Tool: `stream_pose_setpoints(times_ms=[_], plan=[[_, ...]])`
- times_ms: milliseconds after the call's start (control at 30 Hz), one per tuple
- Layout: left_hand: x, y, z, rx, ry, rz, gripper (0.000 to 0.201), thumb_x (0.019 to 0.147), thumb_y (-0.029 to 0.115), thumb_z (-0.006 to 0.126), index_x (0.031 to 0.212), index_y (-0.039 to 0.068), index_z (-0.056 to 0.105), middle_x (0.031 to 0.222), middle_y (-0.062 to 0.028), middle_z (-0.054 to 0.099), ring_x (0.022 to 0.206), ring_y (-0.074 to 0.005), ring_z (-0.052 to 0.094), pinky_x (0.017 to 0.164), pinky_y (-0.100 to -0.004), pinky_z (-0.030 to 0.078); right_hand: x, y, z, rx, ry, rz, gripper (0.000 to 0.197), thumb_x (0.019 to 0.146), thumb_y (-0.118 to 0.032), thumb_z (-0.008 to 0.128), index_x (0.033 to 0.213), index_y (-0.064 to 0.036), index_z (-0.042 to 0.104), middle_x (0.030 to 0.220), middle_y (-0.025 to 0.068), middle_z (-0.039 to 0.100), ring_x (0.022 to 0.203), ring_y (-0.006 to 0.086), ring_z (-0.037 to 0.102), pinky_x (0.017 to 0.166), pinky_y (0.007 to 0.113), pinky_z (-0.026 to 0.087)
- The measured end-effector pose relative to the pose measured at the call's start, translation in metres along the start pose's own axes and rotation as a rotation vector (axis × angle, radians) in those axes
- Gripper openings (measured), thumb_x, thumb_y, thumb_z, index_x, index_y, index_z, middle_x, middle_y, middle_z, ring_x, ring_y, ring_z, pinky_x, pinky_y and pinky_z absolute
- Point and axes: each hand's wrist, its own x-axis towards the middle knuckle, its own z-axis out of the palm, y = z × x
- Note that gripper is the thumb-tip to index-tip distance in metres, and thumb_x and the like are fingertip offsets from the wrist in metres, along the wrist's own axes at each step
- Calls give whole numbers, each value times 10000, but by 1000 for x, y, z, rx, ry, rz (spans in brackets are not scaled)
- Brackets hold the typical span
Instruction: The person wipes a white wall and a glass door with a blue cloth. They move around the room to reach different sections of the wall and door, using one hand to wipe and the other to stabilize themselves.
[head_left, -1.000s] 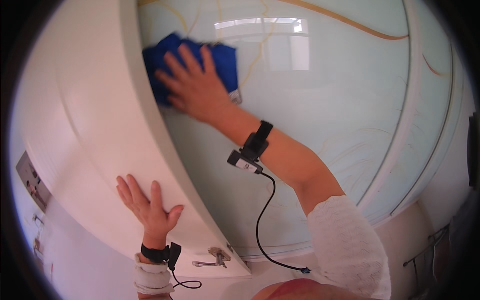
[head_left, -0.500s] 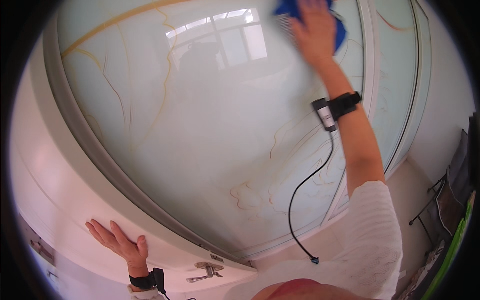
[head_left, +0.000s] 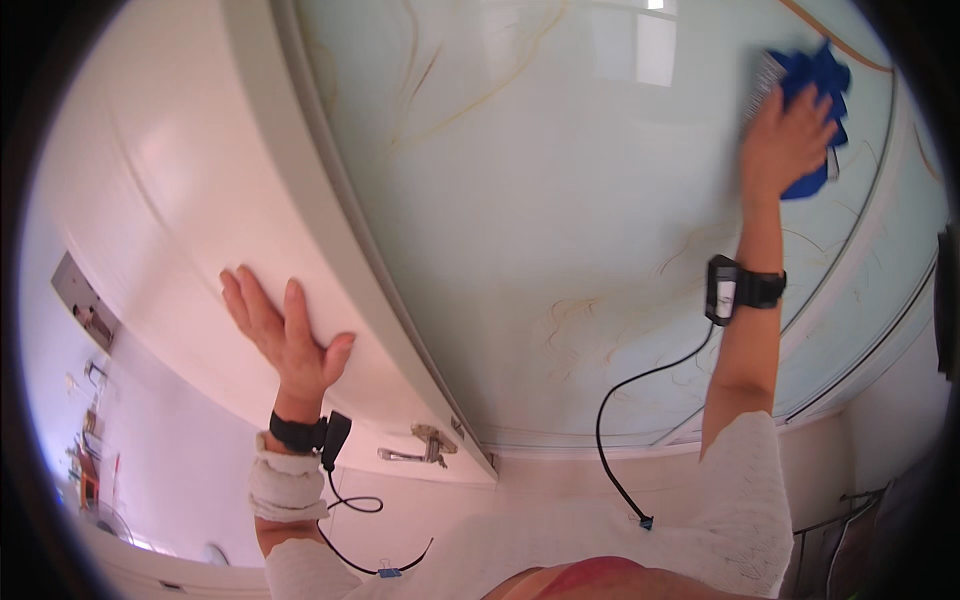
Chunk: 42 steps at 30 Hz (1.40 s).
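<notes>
My right hand [head_left: 788, 145] presses a crumpled blue cloth [head_left: 815, 120] against a pale glass panel [head_left: 560, 200] with thin gold veining. Its fingers are spread over the cloth, which bunches up around them; a light patch with dark marks shows at the cloth's left edge. On the face of a white door [head_left: 190, 200] my left hand [head_left: 285, 325] lies flat, fingers apart and nothing in it. Both wrists wear black straps with small devices and cables. A metal lever handle [head_left: 425, 447] sits on the door, below and right of my left hand.
The white door stands left of the glass panel, its edge running along the glass. More framed panels follow at the right. A dark folding frame [head_left: 845, 530] is at the lower right. Through the opening at the left, several small items [head_left: 88, 440] stand in a bright room.
The view has swung left, showing more of the door and the room beyond. My right hand and the cloth appear farther right and lower. My left hand still rests on the door.
</notes>
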Motion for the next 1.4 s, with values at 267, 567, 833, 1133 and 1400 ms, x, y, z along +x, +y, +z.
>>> stream_pose_setpoints(times_ms=[267, 567, 833, 1133, 1400], plan=[[6, 2, -2, 28, 21, -10, 736, 982, 655, 425, 1515, 148, 436, 1598, -296, 254, 1460, -544, 218, 1149, -657, 189, -81, -254, -18, 395, -254, -437, 571, 865, -435, 670, 1405, -296, 546, 1484, 66, 469, 1415, 365, 348, 1091, 671, 270], [1, -1, -3, 33, -28, 13, 729, 1000, 640, 398, 1521, 130, 420, 1595, -317, 238, 1459, -553, 205, 1155, -663, 167, -199, -224, -87, 603, -679, -966, 586, 860, -421, 684, 1420, -327, 539, 1551, -16, 435, 1453, 243, 349, 1187, 546, 246], [5, 1, -5, 59, -16, 64, 715, 1028, 586, 373, 1558, 105, 341, 1613, -297, 211, 1462, -545, 201, 1149, -665, 202, -58, -71, -43, 291, -451, -572, 602, 849, -429, 687, 1425, -344, 533, 1577, 12, 396, 1464, 322, 295, 1145, 614, 239], [5, 5, 0, 19, 13, 56, 708, 1019, 583, 390, 1576, 150, 323, 1640, -244, 182, 1487, -494, 185, 1165, -647, 187, -44, 190, -34, -37, -30, 34, 576, 1018, -343, 504, 1460, 23, 448, 1558, 235, 386, 1468, 433, 284, 1203, 499, 214], [8, 8, 0, -33, 1, 78, 717, 1028, 507, 429, 1561, 38, 323, 1635, -284, 148, 1489, -506, 164, 1185, -627, 155, -164, 127, -65, -152, -148, 489, 619, 1059, -373, 419, 1505, 51, 354, 1602, 282, 262, 1479, 481, 220, 1202, 535, 190]])
